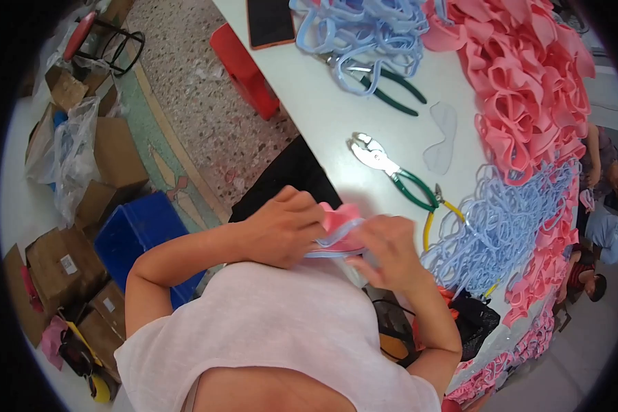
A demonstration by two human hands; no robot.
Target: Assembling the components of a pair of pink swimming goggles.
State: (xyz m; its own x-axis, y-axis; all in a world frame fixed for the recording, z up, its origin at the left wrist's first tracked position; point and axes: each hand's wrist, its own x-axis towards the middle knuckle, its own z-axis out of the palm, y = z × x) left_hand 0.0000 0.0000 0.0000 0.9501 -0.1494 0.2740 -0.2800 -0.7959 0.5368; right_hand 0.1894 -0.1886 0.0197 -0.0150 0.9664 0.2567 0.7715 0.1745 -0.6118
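Note:
Close to my chest, just off the table's edge, is a soft pink rubbery piece with a pale blue rim along it. My left hand is closed, its curled fingers gripping the piece's left end. At the right end my right hand pinches it between thumb and fingers, slightly smeared by motion. The fingers cover both ends of the piece. Ahead to the right on the white table lie green-handled pliers, opened a little, and a clear goggle-shaped sheet.
Pink pieces heap at the far right, beside tangles of pale blue frames. More green-handled pliers, yellow-handled pliers and a phone lie there. A red stool, blue bin and cardboard boxes stand left.

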